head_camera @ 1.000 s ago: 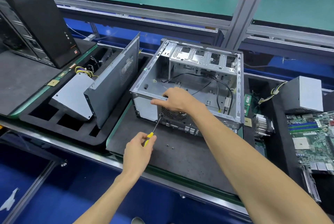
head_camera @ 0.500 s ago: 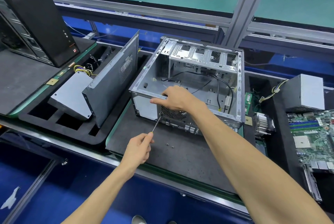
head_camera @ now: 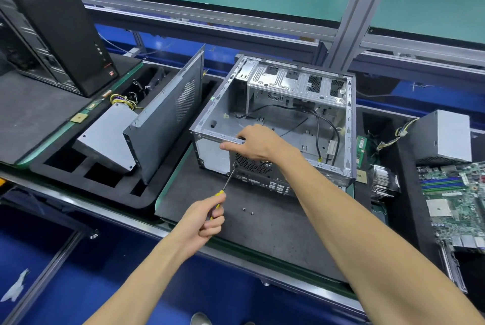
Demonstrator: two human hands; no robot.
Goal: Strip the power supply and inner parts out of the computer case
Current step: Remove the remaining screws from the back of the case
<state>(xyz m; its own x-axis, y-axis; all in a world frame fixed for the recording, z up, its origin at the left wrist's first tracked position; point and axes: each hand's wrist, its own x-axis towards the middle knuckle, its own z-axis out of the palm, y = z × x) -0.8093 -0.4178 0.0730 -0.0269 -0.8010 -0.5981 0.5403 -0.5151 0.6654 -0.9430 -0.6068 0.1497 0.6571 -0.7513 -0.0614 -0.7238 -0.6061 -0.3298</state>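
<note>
**Most parts already out, the rear fan still in the case**

Most of the stripping looks done. On the left, a grey power supply (head_camera: 107, 141) lies in a foam tray (head_camera: 65, 164) with a side panel (head_camera: 168, 114) leaning against it. Next, the left hand (head_camera: 202, 217) has its fingers clenched around the yellow handle of a screwdriver (head_camera: 225, 183), whose tip meets the rear of the computer case (head_camera: 262, 104) at the fan grille (head_camera: 252, 164). Two loose screws (head_camera: 248, 211) lie on the dark surface (head_camera: 262, 233) near this hand. The right hand (head_camera: 252, 142) is grasping the upper rear edge of the case, which stands in the middle, open at the top. Inside I see only black cables (head_camera: 322, 120) and a drive cage (head_camera: 296, 80). On the right lie a heatsink (head_camera: 383, 183), a second power supply (head_camera: 443, 135) and a motherboard (head_camera: 456, 198).

I judge that the fan and cables remain. The fan itself is hidden behind the right hand and the grille, and the screw under the tip is too small to see. The motherboard is cut off at the frame edge.
</note>
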